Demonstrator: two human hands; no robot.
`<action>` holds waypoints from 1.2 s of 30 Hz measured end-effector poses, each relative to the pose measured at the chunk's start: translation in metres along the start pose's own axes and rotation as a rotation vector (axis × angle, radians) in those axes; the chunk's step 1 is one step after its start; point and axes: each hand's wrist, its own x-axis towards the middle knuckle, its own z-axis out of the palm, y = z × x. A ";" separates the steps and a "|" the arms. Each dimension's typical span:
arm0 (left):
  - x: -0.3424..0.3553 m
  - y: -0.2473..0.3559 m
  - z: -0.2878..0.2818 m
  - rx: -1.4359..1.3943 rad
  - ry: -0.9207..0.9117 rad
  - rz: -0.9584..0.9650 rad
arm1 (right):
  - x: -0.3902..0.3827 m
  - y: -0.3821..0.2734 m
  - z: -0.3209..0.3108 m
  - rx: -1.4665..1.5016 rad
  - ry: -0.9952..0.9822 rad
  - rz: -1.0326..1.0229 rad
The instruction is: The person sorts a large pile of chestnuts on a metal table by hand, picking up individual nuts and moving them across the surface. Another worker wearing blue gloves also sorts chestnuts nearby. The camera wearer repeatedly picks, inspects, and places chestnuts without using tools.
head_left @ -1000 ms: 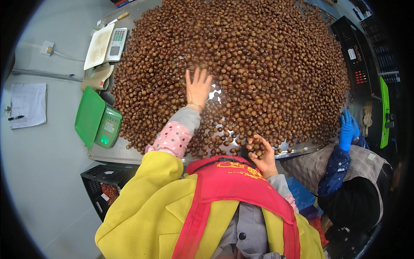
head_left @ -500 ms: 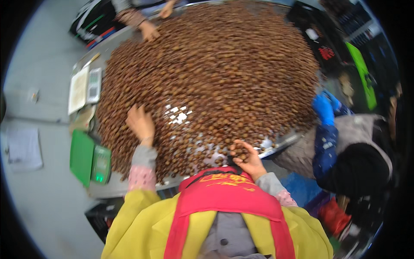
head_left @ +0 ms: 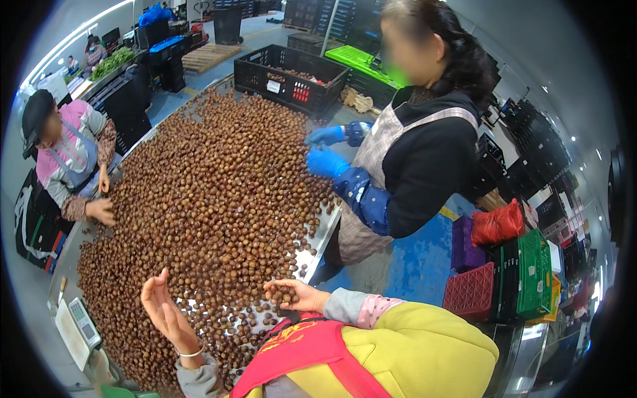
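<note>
Steel table under brown chestnuts

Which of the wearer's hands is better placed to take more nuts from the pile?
Probably the left hand: it is raised, open and empty, beside the brown nuts on the metal table. The right hand is cupped around several nuts at the near edge, so it looks occupied.

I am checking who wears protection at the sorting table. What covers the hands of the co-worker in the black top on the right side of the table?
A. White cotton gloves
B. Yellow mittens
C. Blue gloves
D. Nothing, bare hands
C: both the co-worker's hands show bright blue gloves over the pile of small brown chestnuts.
</note>
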 end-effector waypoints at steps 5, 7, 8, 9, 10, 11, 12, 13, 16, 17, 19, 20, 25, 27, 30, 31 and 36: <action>0.038 0.129 0.066 -0.693 -0.480 0.340 | -0.009 0.005 -0.003 0.075 0.007 -0.051; 0.031 0.170 0.076 -1.007 -0.598 0.231 | -0.013 0.007 -0.003 0.104 0.022 -0.075; 0.027 0.183 0.084 -1.166 -0.656 0.177 | -0.014 0.006 -0.003 0.104 0.029 -0.097; 0.030 0.191 0.089 -1.187 -0.744 0.169 | -0.017 0.007 -0.003 0.074 0.029 -0.135; 0.032 0.197 0.093 -1.204 -0.832 0.158 | -0.019 0.006 -0.003 0.092 0.063 -0.130; 0.033 0.203 0.096 -1.215 -0.920 0.145 | -0.021 0.007 -0.003 0.106 0.063 -0.134; 0.031 0.202 0.104 -1.271 -0.908 0.175 | -0.023 0.008 -0.003 0.104 0.068 -0.141; 0.028 0.201 0.110 -1.328 -0.898 0.205 | -0.023 0.009 -0.003 0.105 0.094 -0.148; 0.021 0.188 0.130 -1.511 -0.833 0.445 | -0.025 0.010 -0.004 0.084 0.090 -0.155; 0.019 0.188 0.129 -1.485 -0.841 0.465 | -0.024 0.010 -0.004 0.089 0.055 -0.155; 0.013 0.205 0.109 -1.309 -0.847 0.272 | -0.024 0.010 -0.005 0.084 0.046 -0.138; 0.010 0.216 0.098 -1.224 -0.857 0.177 | -0.024 0.010 -0.006 0.064 0.048 -0.142; 0.000 0.220 0.102 -1.226 -0.750 0.220 | -0.022 0.009 -0.005 0.060 0.054 -0.125; -0.002 0.215 0.111 -1.299 -0.707 0.291 | -0.020 0.009 -0.006 0.087 0.042 -0.126; 0.001 0.209 0.116 -1.355 -0.723 0.332 | -0.019 0.009 -0.007 0.087 0.019 -0.121; 0.005 0.215 0.108 -1.290 -0.776 0.250 | -0.019 0.009 -0.008 0.066 0.031 -0.120; 0.008 0.219 0.094 -1.215 -0.817 0.158 | -0.019 0.008 -0.009 0.102 0.014 -0.102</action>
